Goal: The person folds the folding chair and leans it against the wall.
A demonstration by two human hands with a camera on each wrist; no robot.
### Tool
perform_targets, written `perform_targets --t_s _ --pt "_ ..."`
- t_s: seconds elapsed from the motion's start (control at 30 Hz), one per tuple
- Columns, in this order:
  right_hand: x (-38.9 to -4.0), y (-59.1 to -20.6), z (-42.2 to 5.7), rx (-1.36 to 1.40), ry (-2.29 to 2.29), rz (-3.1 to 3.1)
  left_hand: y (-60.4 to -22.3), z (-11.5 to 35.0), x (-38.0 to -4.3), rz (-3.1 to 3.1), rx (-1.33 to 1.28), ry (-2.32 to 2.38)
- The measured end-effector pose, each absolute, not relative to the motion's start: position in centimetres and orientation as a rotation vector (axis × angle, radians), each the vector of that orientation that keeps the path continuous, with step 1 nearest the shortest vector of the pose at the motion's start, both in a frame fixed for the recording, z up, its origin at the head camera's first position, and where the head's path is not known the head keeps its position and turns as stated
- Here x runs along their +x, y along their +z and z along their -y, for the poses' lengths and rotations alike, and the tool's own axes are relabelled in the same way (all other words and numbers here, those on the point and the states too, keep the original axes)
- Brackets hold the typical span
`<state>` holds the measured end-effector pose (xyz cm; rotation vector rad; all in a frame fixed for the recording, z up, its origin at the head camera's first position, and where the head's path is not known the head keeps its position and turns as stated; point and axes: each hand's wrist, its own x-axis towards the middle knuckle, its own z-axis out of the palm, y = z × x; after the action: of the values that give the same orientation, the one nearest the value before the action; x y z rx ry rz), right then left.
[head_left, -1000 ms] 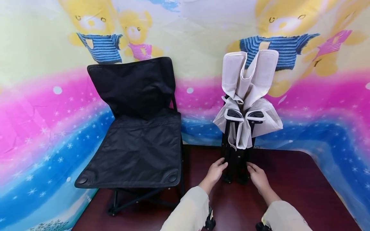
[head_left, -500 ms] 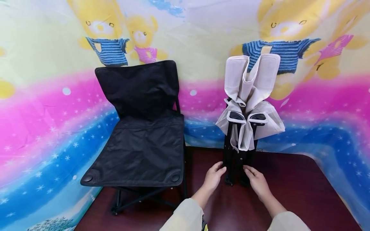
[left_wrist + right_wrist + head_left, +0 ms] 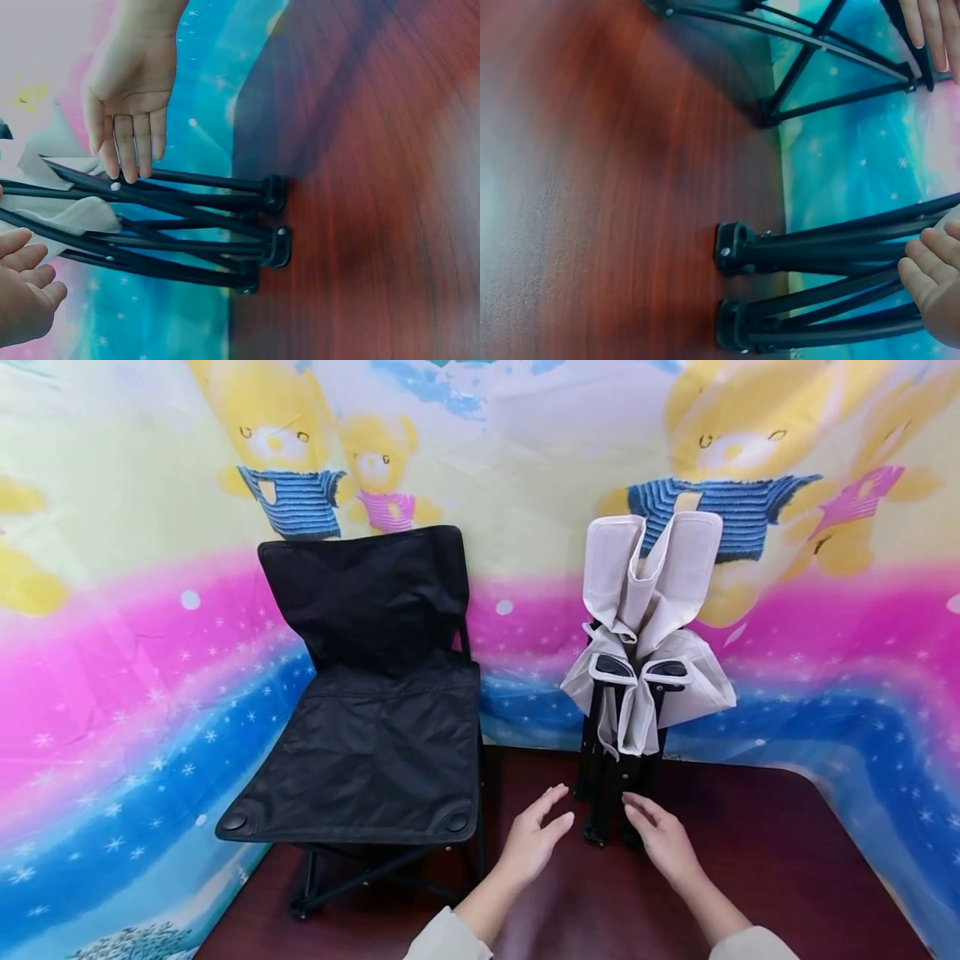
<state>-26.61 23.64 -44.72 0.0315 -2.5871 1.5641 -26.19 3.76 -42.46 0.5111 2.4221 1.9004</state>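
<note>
Cloth (image 3: 517, 610) beyond, table (image 3: 750, 827) beneath my left hand (image 3: 528, 839) and right hand (image 3: 663, 839)
The black chair (image 3: 382, 727) stands unfolded left of my left hand; the white chair (image 3: 637, 718) is folded upright just beyond both hands; my left hand is relaxed, apart from its legs (image 3: 596, 752), my right relaxed too, so near them I cannot tell if it touches

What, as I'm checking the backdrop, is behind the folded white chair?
Behind the folded white chair is the printed backdrop, showing a yellow bear in a blue striped shirt. Whatever print the chair covers cannot be seen.
</note>
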Motion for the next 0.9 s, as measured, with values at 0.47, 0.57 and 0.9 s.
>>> perform_targets --t_s 0.47,0.57,0.9 --pt "-25.5 -43.1 -21.6 0.181 1.514 2.549 -39.2 0.5 -23.2 -2.637 0.898 1.591" --pt "-25.4 -42.6 -21.1 0.212 1.508 2.539 -38.5 1.3 -22.7 -2.649 0.914 1.599" --pt "-24.7 -41.3 -19.6 0.324 1.481 2.522 -36.2 3.8 -21.6 -2.767 0.842 1.568"
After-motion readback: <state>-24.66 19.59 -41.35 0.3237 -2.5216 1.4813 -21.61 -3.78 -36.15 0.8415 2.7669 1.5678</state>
